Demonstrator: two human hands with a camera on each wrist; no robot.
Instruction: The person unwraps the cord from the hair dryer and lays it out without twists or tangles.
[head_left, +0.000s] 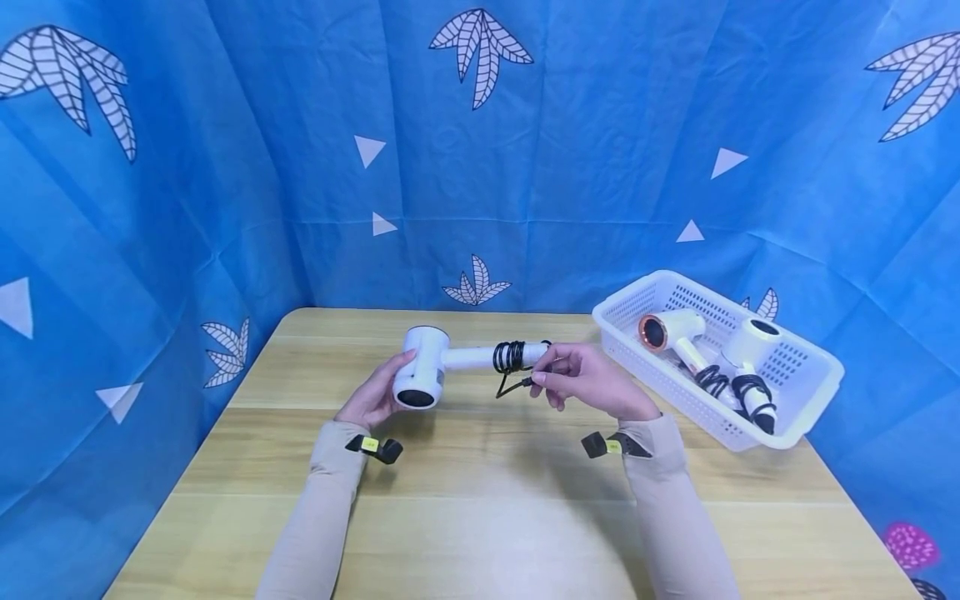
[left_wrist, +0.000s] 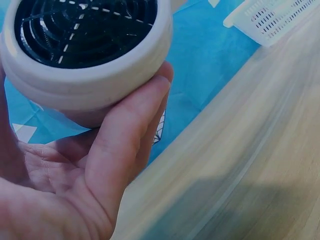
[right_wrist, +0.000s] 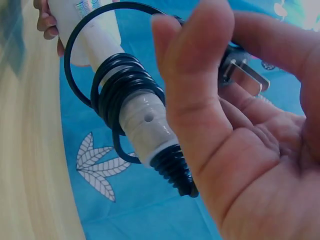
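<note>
A white hair dryer [head_left: 468,358] is held above the table, its handle pointing right. My left hand [head_left: 377,392] grips the round head of the hair dryer; in the left wrist view the dark grille [left_wrist: 87,30] faces the camera, with thumb and fingers around the white rim. A black cord [right_wrist: 125,82] is wound in several loops around the handle. My right hand [head_left: 581,379] pinches the plug end of that cord beside the handle's tip. Metal prongs of the plug [right_wrist: 247,77] show between thumb and fingers in the right wrist view.
A white perforated basket [head_left: 813,400] stands on the right of the wooden table [head_left: 480,533]. Inside lie two more hair dryers, one with a copper-coloured ring [head_left: 653,332], the other all white [head_left: 752,342], both with cords wound on their handles. A blue patterned cloth [head_left: 465,167] hangs behind.
</note>
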